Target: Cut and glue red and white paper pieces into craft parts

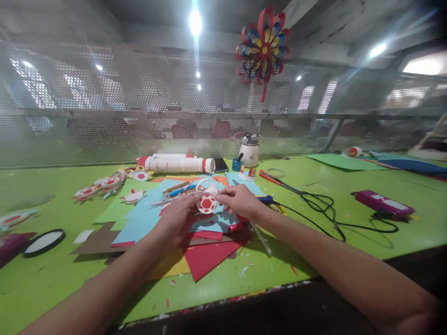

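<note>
Between my hands, above the stack of coloured paper sheets (150, 223), a small round white paper piece (207, 204) with red patches like a football faces me. My left hand (179, 214) grips its left side, fingers partly hidden behind it. At its right edge the fingers of my right hand (237, 200) are closed in a pinch. A white paper ring (206, 184) shows just behind the piece. Similar red-and-white discs (111, 182) lie to the left, one near a white disc with red tabs (133, 197).
Rolled white paper tubes (174, 164) lie at the back, beside a white bottle (249, 151) and a blue jar (237, 164). On the right are a glue gun (267, 200), its black cable and a purple box (384, 204). A black tape roll (44, 242) lies left.
</note>
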Motion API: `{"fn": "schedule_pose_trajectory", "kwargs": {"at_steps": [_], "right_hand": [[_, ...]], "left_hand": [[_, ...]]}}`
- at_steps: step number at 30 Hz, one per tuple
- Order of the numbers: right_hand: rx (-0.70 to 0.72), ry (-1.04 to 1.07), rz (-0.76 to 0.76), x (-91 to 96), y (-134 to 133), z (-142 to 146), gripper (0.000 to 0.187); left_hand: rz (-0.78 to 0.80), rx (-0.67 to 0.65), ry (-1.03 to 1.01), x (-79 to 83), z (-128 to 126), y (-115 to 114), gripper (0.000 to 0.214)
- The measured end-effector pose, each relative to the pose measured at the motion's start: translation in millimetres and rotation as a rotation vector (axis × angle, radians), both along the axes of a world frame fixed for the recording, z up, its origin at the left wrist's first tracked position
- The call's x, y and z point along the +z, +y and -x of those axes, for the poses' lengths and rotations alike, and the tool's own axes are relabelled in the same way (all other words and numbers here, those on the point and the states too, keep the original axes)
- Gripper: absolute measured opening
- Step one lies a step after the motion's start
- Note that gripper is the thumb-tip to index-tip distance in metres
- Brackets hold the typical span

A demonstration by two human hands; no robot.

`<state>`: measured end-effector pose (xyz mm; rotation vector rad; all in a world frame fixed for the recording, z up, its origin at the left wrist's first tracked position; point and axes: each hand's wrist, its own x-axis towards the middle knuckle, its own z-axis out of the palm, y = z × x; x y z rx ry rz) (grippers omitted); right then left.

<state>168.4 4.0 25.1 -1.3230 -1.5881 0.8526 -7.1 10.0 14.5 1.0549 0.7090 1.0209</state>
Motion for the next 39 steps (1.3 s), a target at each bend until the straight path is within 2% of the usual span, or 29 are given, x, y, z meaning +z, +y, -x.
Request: {"fn": "schedule_pose_trajectory", "kwargs": {"at_steps": [4,8,13,18,22,26,33,39], "right_hand": [[-0.052,0.104,-0.041,6.5,3.4,-4.2,0.021],[-0.12,0.211,-0.055,10.3,12.6,-14.3,0.015],[-0.266,0.329,-0.112,22.7,27.6,-43.9,0.03],[-0.388,0.382,-0.164,39.8,36.1,-75.5,0.033],[-0.461,0.332,-0.152,42.8,40.7,-88.2,0.032],[-0.483,0.237,-0.136,37.0,46.4,-90.3,0.032],[-0.416,0.008,-0.15,19.3,53.0,-78.9,0.031],[-0.328,-0.226,-0.166,8.9,48.6,-63.0,0.03]], "left_hand": [[0.03,0.041,-0.042,-0.5,-0.2,3.2,0.022],[0.016,0.08,-0.033,-0.2,2.1,5.7,0.021],[-0.022,0.159,-0.038,3.8,10.4,12.4,0.018],[-0.095,0.262,-0.11,6.6,19.0,21.6,0.007],[-0.117,0.286,-0.148,3.2,22.2,25.8,0.007],[-0.114,0.257,-0.169,0.2,22.0,26.3,0.01],[-0.063,0.23,-0.165,1.7,23.9,28.2,0.011],[0.017,0.194,-0.137,1.5,21.7,27.8,0.01]]}}
